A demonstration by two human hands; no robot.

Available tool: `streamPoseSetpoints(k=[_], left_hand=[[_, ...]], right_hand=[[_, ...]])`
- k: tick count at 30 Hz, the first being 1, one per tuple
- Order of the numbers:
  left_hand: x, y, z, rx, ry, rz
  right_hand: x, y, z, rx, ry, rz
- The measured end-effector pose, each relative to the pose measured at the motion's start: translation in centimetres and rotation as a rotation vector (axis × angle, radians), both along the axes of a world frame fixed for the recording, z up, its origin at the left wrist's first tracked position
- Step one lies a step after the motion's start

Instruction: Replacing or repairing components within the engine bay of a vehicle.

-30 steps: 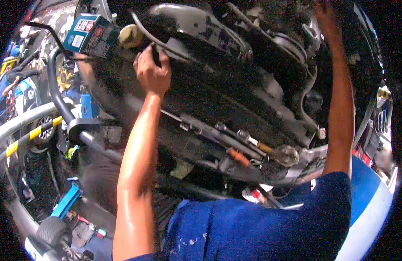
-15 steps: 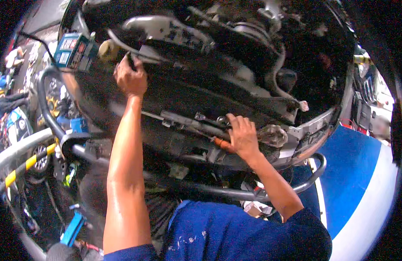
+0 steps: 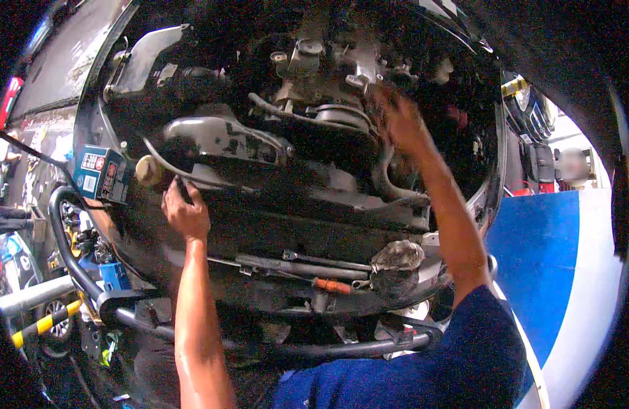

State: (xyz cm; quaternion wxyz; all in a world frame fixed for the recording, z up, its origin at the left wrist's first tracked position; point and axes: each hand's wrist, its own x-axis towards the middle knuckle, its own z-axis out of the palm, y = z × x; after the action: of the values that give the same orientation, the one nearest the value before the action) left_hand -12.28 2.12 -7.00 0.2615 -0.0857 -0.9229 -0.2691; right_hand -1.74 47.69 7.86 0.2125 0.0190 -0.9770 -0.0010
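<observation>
My left hand (image 3: 186, 213) is closed at the front left of an open engine bay, below a curved grey hose (image 3: 161, 158). A narrow dark thing shows between its thumb and fingers; what it is I cannot make out. My right hand (image 3: 397, 121) reaches deep into the bay, near a metal engine part (image 3: 359, 76) and a ribbed round duct (image 3: 338, 117). Motion smears its fingers, so its grip is unclear. Along the bay's front edge lie a long metal socket tool (image 3: 328, 262), a tool with an orange handle (image 3: 333, 285) and a crumpled grey rag or plastic (image 3: 397, 255).
A teal box (image 3: 100, 174) stands at the left beside a round beige cap (image 3: 149, 170). A dark tubular bumper bar (image 3: 69, 218) runs across the front of the vehicle. Blue floor (image 3: 532, 238) shows at the right, a yellow-and-black striped bar (image 3: 45, 324) at the left.
My right hand has left the tools at the front edge and moved up and away into the engine bay. My left hand stays by the hose. The whole view has shifted.
</observation>
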Motion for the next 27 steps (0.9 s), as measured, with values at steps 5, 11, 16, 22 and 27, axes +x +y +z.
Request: streamPoseSetpoints(k=[5, 11, 16, 22, 27], left_hand=[[0.0, 0.0, 0.3, 0.027, -0.039, -0.001], [0.2, 0.1, 0.5, 0.006, -0.048, -0.009], [0.3, -0.1, 0.4, -0.005, -0.081, 0.000], [0.5, -0.2, 0.2, -0.006, -0.108, 0.027], [0.5, -0.2, 0.2, -0.023, -0.068, 0.018]], right_hand=[[-17.1, 13.6, 4.2, -1.227, -0.288, -0.335], [-29.9, 22.5, 0.7, -1.100, -0.027, -0.377], [-36.3, 29.7, -5.9, -1.194, 0.135, 0.216], [-39.5, 28.6, -3.8, -1.180, -0.165, -0.431], [-38.2, 24.5, -2.0, -0.718, -0.237, -0.463]])
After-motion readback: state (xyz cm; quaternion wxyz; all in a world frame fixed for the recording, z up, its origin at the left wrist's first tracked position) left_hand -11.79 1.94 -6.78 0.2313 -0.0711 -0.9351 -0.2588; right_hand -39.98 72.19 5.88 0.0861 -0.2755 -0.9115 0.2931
